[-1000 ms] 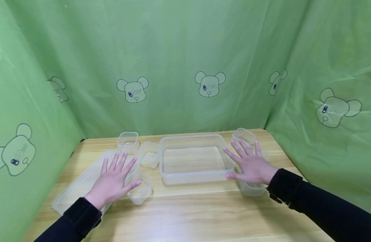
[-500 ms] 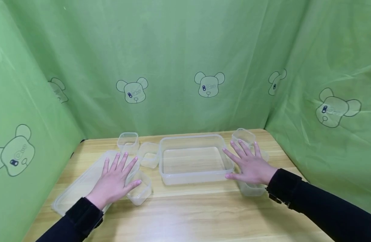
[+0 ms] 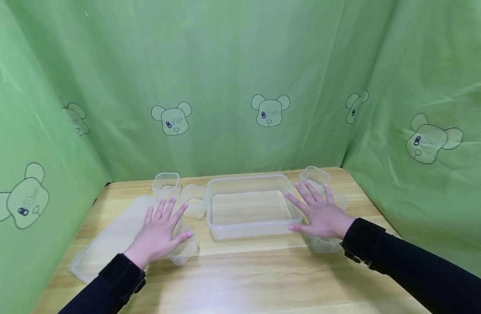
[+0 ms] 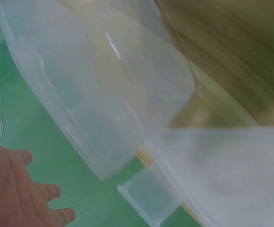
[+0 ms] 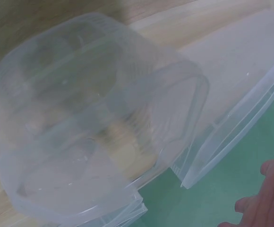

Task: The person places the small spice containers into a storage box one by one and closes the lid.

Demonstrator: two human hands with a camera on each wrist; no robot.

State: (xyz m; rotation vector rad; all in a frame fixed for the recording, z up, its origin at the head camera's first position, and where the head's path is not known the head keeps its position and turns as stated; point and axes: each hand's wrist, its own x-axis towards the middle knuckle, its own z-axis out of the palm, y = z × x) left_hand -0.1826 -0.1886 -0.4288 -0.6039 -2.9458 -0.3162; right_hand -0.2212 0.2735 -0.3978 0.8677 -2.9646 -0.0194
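Note:
My left hand (image 3: 158, 235) is spread flat, fingers straight, over the edge of a flat clear lid (image 3: 107, 244) and a small clear box (image 3: 184, 254). On the other side my right hand (image 3: 322, 216) has its fingers spread too, above small clear boxes, one showing below it (image 3: 324, 245). Neither hand holds anything. Between them stands a large rectangular clear plastic container (image 3: 256, 230), its top uncovered. In the left wrist view, part of the left palm and fingertips (image 4: 52, 191) show beside clear plastic. The right wrist view shows a small box (image 5: 80, 94) close up.
Two more small clear boxes stand left of the large container, one at the back (image 3: 167, 183) and one against its side (image 3: 194, 203). At the back right is another small box (image 3: 314, 175). Green curtains (image 3: 240, 144) enclose the wooden table (image 3: 240, 279).
My left hand has shifted slightly to the right, toward the small box beside the lid. The right hand has drifted slightly left. The containers stay in place.

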